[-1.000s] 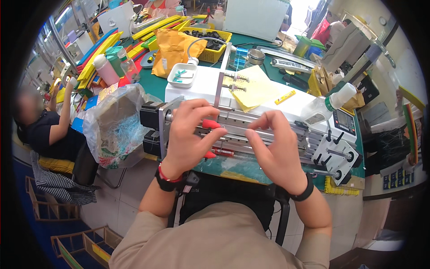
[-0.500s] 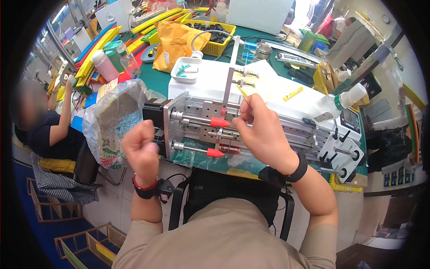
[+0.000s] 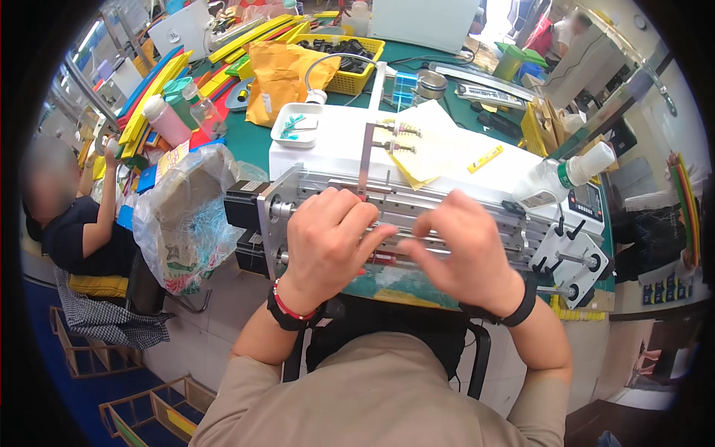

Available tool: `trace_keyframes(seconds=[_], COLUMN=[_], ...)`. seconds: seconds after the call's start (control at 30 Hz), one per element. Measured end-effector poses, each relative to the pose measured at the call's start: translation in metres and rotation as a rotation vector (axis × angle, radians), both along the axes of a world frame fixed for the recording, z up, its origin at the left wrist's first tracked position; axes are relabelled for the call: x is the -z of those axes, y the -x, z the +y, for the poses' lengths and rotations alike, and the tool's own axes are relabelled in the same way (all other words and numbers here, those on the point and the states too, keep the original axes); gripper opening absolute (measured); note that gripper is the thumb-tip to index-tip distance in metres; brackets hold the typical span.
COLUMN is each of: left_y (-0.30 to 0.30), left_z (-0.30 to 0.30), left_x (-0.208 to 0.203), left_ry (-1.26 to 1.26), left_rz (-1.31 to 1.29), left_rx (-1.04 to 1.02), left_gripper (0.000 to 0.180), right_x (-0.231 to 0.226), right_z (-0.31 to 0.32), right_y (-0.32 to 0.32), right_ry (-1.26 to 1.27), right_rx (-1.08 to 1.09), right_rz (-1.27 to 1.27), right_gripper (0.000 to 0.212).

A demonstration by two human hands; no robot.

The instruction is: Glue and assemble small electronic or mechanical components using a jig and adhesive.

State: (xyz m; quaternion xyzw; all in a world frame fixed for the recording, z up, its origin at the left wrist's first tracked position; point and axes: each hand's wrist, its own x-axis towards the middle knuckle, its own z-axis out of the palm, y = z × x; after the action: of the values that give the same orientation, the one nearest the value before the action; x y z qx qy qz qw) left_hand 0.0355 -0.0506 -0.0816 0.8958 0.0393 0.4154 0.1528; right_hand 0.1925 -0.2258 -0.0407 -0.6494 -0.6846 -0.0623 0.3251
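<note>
A winding-type machine with metal rails [image 3: 488,216] and a black motor [image 3: 246,203] lies across the bench before me. My left hand [image 3: 328,237] is over its left half, fingers curled and thumb pointing right, covering the red-tipped rods. Whatever sits in that grip is hidden. To the right, my right hand [image 3: 469,242] hovers over the rails with thumb and fingers apart, slightly blurred; I see nothing in it. Behind the left hand rises an upright metal bar [image 3: 366,160] carrying two spring-loaded posts [image 3: 402,138].
On the left hangs a plastic-lined bin [image 3: 167,201] with fine blue strands. A white tray [image 3: 296,144] of small teal pieces, yellow paper [image 3: 432,138] and a clear bottle [image 3: 547,182] stand behind the machine. A co-worker [image 3: 82,223] sits at far left.
My left hand has moved right from beside the motor onto the rods, covering the red tips. My right hand has shifted slightly right and its pinched fingers have spread.
</note>
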Motion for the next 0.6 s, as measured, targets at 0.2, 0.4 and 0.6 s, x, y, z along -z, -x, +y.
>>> trace_keyframes(seconds=[0.2, 0.4, 0.6], left_y=[-0.002, 0.004, 0.002], left_z=[0.002, 0.003, -0.006], left_x=[0.006, 0.002, 0.002], left_ry=[-0.126, 0.017, 0.116], left_rz=[-0.024, -0.059, -0.082], left_rx=[-0.008, 0.063, 0.059], left_gripper=[0.032, 0.034, 0.033], right_x=[0.0, -0.004, 0.027], right_z=[0.014, -0.006, -0.018], right_y=[-0.031, -0.004, 0.022], right_ry=[0.225, 0.016, -0.008], right_rx=[0.09, -0.027, -0.071], right_rz=[0.342, -0.009, -0.18], right_gripper=[0.013, 0.02, 0.019])
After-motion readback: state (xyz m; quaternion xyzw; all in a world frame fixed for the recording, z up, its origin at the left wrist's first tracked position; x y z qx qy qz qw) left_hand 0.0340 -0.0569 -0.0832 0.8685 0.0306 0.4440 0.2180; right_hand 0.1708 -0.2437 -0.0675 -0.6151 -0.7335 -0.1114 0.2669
